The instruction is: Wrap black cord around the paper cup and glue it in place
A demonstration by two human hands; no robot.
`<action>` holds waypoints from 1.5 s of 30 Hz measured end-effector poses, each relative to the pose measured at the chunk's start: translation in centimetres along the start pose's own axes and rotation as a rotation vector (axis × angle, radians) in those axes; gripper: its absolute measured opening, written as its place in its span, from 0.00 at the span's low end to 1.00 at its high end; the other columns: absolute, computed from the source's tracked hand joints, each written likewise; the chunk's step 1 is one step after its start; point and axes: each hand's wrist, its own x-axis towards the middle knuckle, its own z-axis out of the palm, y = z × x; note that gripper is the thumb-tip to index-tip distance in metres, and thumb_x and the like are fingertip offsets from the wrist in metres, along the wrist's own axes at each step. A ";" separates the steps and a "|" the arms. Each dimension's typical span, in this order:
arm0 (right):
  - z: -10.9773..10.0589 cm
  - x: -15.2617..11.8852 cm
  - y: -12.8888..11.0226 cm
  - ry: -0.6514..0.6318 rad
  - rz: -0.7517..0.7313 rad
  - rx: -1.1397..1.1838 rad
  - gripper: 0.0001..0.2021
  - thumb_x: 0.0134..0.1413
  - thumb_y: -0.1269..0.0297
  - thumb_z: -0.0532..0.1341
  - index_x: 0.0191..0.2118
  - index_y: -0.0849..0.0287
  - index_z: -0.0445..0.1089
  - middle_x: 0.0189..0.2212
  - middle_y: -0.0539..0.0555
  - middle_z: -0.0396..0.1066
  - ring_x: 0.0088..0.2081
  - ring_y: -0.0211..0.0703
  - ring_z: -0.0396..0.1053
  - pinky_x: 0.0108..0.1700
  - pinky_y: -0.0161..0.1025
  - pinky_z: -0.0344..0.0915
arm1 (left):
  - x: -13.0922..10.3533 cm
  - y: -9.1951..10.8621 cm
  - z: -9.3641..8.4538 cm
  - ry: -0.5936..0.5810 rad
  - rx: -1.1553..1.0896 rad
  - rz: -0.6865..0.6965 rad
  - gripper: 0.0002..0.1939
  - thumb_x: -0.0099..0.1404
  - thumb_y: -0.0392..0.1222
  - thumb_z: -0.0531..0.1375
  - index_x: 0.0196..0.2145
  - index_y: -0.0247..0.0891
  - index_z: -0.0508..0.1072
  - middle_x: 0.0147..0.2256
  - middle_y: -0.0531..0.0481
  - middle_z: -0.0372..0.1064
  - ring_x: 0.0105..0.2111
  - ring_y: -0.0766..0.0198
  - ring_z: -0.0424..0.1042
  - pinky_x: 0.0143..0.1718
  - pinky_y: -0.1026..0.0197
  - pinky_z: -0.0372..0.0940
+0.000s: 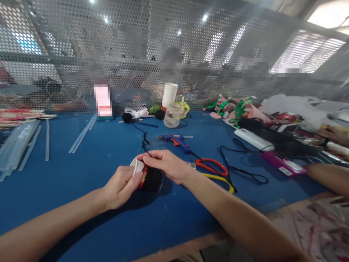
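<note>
A paper cup (138,165) lies tilted on its side between my hands, its white rim toward the left. Black yarn (152,179) covers its lower part, and a red and yellow print shows between the yarn and the rim. My left hand (122,185) grips the cup at the rim, with fingers inside the opening and the thumb outside. Over the wrapped side, my right hand (166,163) pinches the strand of black yarn against the cup. That strand runs loosely back across the table to a black yarn ball (127,117).
Beyond my right hand lie a blue glue gun (176,140) and scissors (212,166) with red and yellow handles. Glue sticks (19,145) lie left; stacked paper cups (170,94) and a clear jar (172,116) stand behind. A purple power strip (283,163) and another person's arm (327,176) are right.
</note>
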 end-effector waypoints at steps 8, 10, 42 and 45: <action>-0.1 -0.6 -0.5 0.051 -0.018 0.086 0.08 0.42 0.63 0.60 0.29 0.62 0.71 0.26 0.51 0.71 0.29 0.34 0.67 0.36 0.35 0.61 | 0.2 -0.1 0.2 0.018 -0.160 -0.219 0.20 0.62 0.40 0.41 0.14 0.36 0.52 0.14 0.57 0.48 0.15 0.73 0.47 0.17 0.67 0.47; -0.1 -0.6 -0.5 0.023 -0.034 0.066 0.08 0.41 0.65 0.61 0.31 0.61 0.70 0.27 0.50 0.71 0.30 0.34 0.67 0.37 0.35 0.61 | 0.2 -0.1 0.2 0.012 -0.215 -0.286 0.20 0.62 0.41 0.42 0.14 0.36 0.52 0.14 0.57 0.47 0.15 0.73 0.47 0.17 0.67 0.47; -0.3 -1.4 -1.0 0.410 -0.473 -0.815 0.08 0.47 0.61 0.55 0.23 0.59 0.62 0.23 0.49 0.62 0.28 0.36 0.59 0.32 0.35 0.57 | 1.2 0.5 0.3 -0.030 -0.384 -0.689 0.18 0.56 0.49 0.45 0.16 0.35 0.56 0.14 0.58 0.47 0.16 0.73 0.46 0.16 0.68 0.44; -0.3 -1.2 -0.9 0.408 -0.436 -0.819 0.10 0.48 0.60 0.55 0.23 0.60 0.61 0.22 0.49 0.61 0.26 0.35 0.58 0.30 0.34 0.57 | 1.1 0.8 0.4 -0.050 -0.382 -0.665 0.18 0.56 0.48 0.45 0.15 0.35 0.55 0.15 0.58 0.46 0.16 0.73 0.45 0.16 0.68 0.44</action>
